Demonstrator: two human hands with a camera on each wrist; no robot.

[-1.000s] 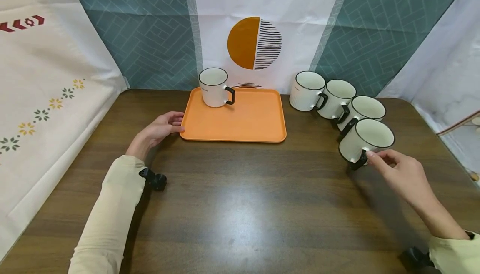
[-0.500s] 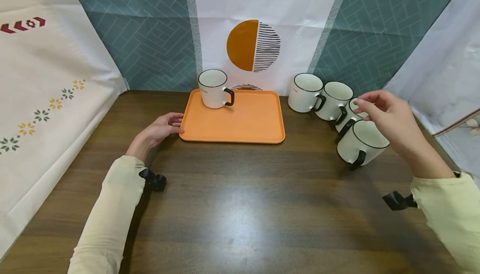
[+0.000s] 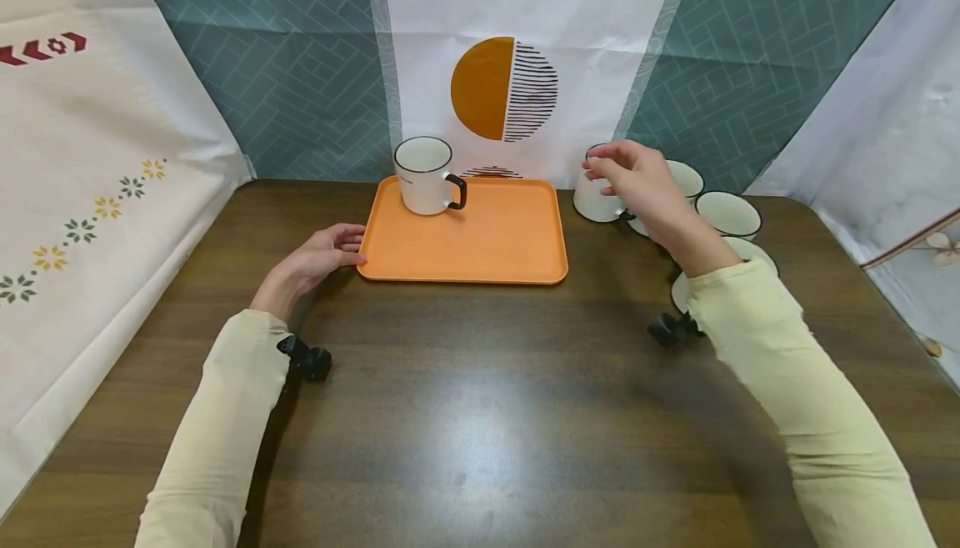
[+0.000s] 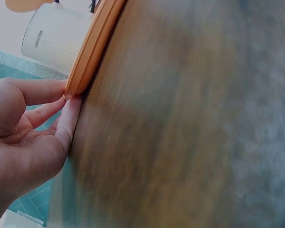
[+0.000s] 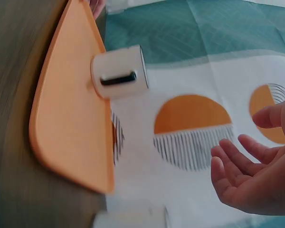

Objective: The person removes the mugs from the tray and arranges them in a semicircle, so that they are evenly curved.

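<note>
My left hand [image 3: 322, 260] is at the left edge of an orange tray [image 3: 487, 239], holding its rim between fingertips and thumb, as the left wrist view also shows. On the tray's back left part stands a white mug [image 3: 420, 185] with a black rim and black handle. My right hand [image 3: 645, 189] hovers at the leftmost mug [image 3: 592, 203] of a group on the right, overlapping it in the head view. Its fingers are loosely bent with nothing between them. Behind the right hand and forearm, other matching mugs [image 3: 729, 213] are partly hidden.
The brown wooden table [image 3: 465, 414] spreads in front of the tray. A teal cloth [image 3: 300, 72] and a white patterned panel [image 3: 585, 6] hang close behind it. White cloths hang at both sides.
My right hand has let go of the nearest mug's handle, lifted, and moved left and back to the leftmost mug of the group. The left hand and tray have stayed put.
</note>
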